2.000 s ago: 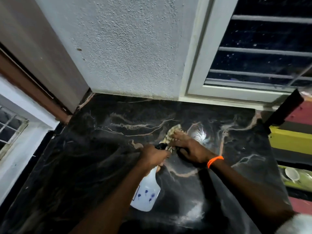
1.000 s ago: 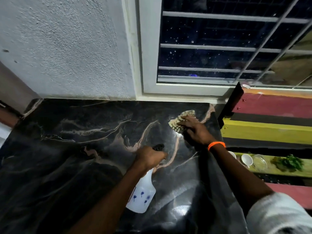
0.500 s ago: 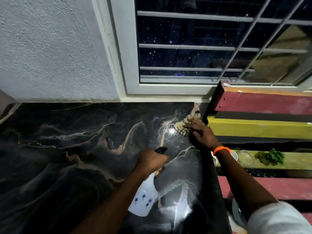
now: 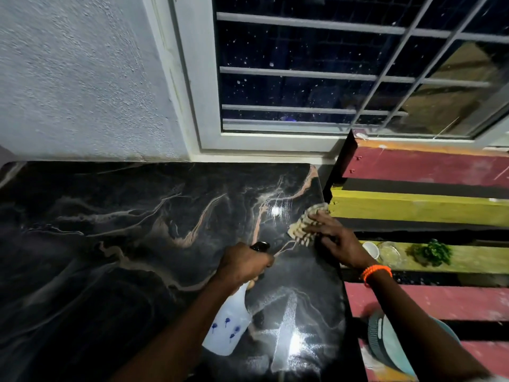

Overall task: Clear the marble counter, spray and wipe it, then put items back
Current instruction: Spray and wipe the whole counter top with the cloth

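- Black veined marble worktop (image 4: 115, 244), wet glare at near right.
- Right grip (image 4: 334, 238): fingers flat, pressing striped beige cloth (image 4: 301, 226) at worktop's right edge.
- Left grip (image 4: 243, 264): curled around white spray bottle (image 4: 228, 326).

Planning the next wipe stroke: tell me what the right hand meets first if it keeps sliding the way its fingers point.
The cloth under the right hand, then probably just bare marble counter toward the wall; the way looks free, though depth is unclear.
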